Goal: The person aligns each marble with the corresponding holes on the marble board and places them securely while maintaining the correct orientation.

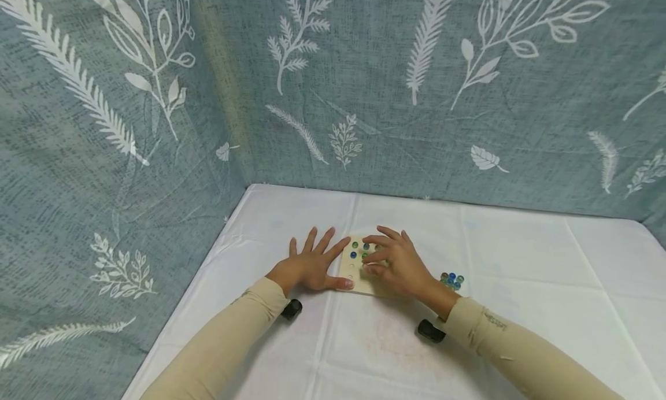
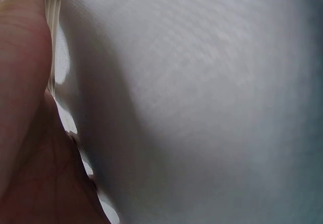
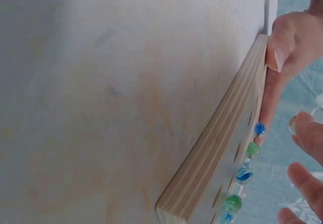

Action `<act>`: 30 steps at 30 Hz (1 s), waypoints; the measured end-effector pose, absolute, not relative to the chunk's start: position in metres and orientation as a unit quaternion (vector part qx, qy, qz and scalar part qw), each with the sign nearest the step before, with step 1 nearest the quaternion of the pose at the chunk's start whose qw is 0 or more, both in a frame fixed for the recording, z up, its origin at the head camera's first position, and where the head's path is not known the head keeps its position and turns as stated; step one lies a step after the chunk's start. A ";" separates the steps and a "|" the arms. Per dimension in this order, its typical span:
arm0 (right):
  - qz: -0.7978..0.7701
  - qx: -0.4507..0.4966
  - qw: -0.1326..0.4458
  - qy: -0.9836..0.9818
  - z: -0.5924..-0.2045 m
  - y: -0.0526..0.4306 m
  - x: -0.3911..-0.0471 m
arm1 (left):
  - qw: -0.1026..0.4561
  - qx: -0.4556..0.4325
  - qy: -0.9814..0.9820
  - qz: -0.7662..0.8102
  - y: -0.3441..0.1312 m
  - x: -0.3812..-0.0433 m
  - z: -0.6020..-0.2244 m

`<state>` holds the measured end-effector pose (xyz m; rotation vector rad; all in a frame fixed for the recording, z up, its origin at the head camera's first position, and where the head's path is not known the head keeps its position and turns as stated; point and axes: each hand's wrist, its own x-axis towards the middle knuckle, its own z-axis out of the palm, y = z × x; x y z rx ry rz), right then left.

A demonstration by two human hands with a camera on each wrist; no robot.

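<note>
A pale wooden board (image 1: 346, 268) with round hollows lies on the white cloth; its layered edge shows in the right wrist view. Blue and green glass marbles (image 1: 353, 254) sit in its far rows, while nearer hollows show bare. My left hand (image 1: 309, 270) lies flat with spread fingers, thumb on the board's near left corner and index finger at its far left. Over the board, my right hand (image 1: 400, 266) pinches what looks like a clear marble (image 3: 291, 126) between thumb and index finger, other fingers apart. The right hand partly hides the board's right side.
A small cluster of loose marbles (image 1: 451, 281) lies right of the board, beside the right wrist. Black wrist devices (image 1: 430, 331) sit under both forearms. Grey-green leaf-patterned curtains (image 1: 385, 145) hang behind and left of the table (image 1: 546, 307).
</note>
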<state>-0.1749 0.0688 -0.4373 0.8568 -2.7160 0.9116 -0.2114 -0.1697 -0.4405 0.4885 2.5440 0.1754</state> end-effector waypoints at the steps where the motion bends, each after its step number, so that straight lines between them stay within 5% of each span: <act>1: 0.306 0.285 0.075 -0.905 -0.437 0.068 -0.175 | 0.270 0.184 0.943 0.067 -0.169 -0.210 -0.439; 30: 0.315 0.248 0.032 -0.915 -0.438 0.043 -0.180 | 0.268 0.181 0.944 0.063 -0.170 -0.209 -0.442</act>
